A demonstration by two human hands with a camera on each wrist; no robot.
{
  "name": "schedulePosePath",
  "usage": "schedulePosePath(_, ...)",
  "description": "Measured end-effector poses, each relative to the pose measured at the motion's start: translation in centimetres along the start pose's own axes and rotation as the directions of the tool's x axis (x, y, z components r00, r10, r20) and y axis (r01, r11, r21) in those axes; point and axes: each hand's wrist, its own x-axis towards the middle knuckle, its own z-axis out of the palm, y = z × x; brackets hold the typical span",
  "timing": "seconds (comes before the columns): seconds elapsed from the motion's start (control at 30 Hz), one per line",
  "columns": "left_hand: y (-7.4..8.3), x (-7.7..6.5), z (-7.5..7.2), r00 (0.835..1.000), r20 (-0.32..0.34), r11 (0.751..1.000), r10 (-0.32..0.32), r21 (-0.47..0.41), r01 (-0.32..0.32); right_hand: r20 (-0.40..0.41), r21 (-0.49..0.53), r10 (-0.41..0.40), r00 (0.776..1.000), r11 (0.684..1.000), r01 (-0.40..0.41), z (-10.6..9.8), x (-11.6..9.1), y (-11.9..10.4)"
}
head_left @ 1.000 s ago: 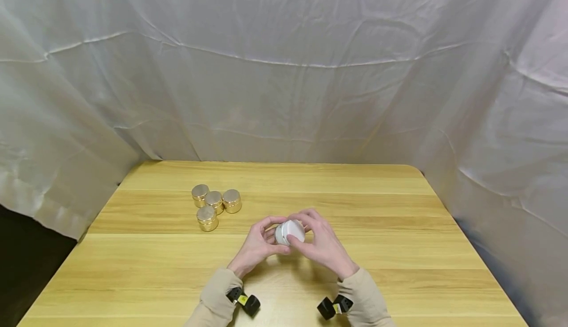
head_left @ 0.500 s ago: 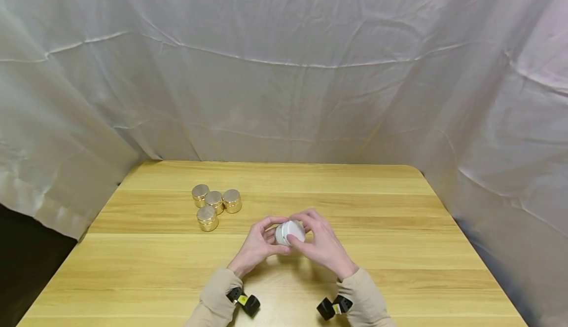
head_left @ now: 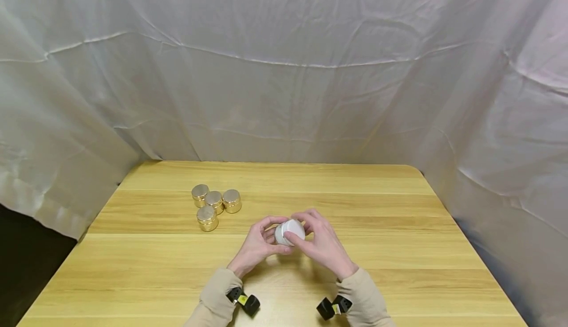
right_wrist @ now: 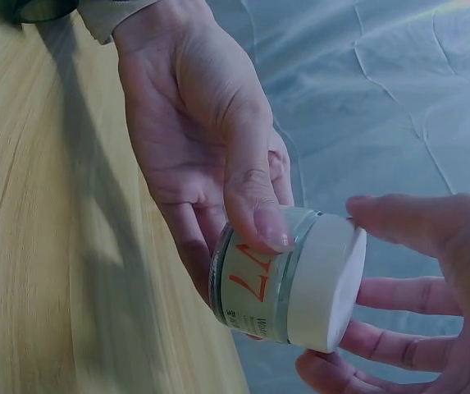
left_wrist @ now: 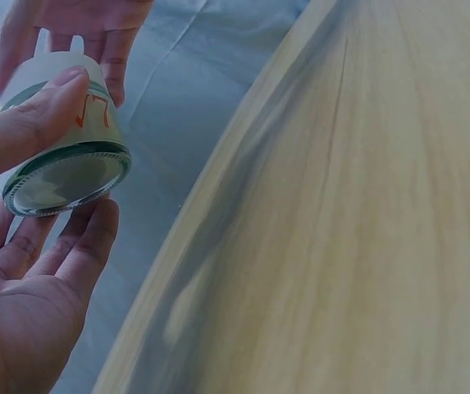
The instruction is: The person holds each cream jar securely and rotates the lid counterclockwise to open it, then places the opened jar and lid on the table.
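Observation:
A small glass jar (right_wrist: 255,283) with a white lid (head_left: 294,229) is held up above the table, tilted. Its label bears orange marks, and the glass base (left_wrist: 69,182) shows in the left wrist view. My left hand (head_left: 257,242) grips the jar's body, thumb across the label and fingers on the opposite side. At the lid end, my right hand (head_left: 320,240) has its thumb and fingers around the white lid. The lid sits on the jar. Parts of the fingers behind the jar are hidden in the head view.
Several gold, round lidded containers (head_left: 207,218) stand in a cluster on the wooden table (head_left: 377,208), left of the hands and farther back. A grey-white curtain (head_left: 284,95) hangs behind the table and along its sides.
My right thumb and fingers have shifted slightly around the lid, the thumb a little to the left. The left hand, jar and gold containers look unmoved.

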Motion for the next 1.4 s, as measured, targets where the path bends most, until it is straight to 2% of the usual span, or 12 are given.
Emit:
schedulePosePath(0.23, 0.03, 0.00, -0.02, 1.000, 0.003, 1.000, 0.001, 0.003, -0.001, 0.016, -0.004, -0.060, 0.998, 0.998, 0.060, -0.08, -0.01, 0.02)
schedulePosePath(0.5, 0.06, 0.07, -0.05, 1.000, 0.004, 1.000, 0.005, 0.005, -0.005, -0.013, -0.004, 0.024, 1.000, 1.000, -0.024, -0.06, 0.05, -0.20)
schedulePosePath(0.63, 0.04, 0.10, -0.02, 1.000, 0.005, 1.000, 0.000, 0.004, 0.000, -0.024, 0.000, 0.033, 0.999, 0.999, -0.033, -0.02, 0.14, -0.24)
schedulePosePath(0.97, 0.25, -0.07, 0.06, 1.000, -0.001, 1.000, 0.000, -0.006, 0.000, 0.032, 0.031, -0.042, 0.999, 0.999, 0.041, -0.35, 0.13, -0.13)
schedulePosePath(1.07, 0.21, -0.04, 0.04, 1.000, -0.004, 1.000, 0.001, 0.000, -0.001, 0.040, 0.043, -0.002, 0.999, 0.999, 0.001, -0.35, 0.11, -0.16)
schedulePosePath(1.2, 0.22, 0.00, 0.03, 1.000, -0.006, 1.000, 0.001, 0.010, -0.001, 0.008, 0.027, 0.076, 0.997, 0.997, -0.076, -0.12, 0.12, -0.20)
schedulePosePath(1.4, 0.32, 0.05, 0.10, 1.000, -0.009, 1.000, 0.000, 0.022, 0.000, -0.039, 0.021, 0.074, 0.997, 0.997, -0.073, 0.23, 0.28, -0.05)
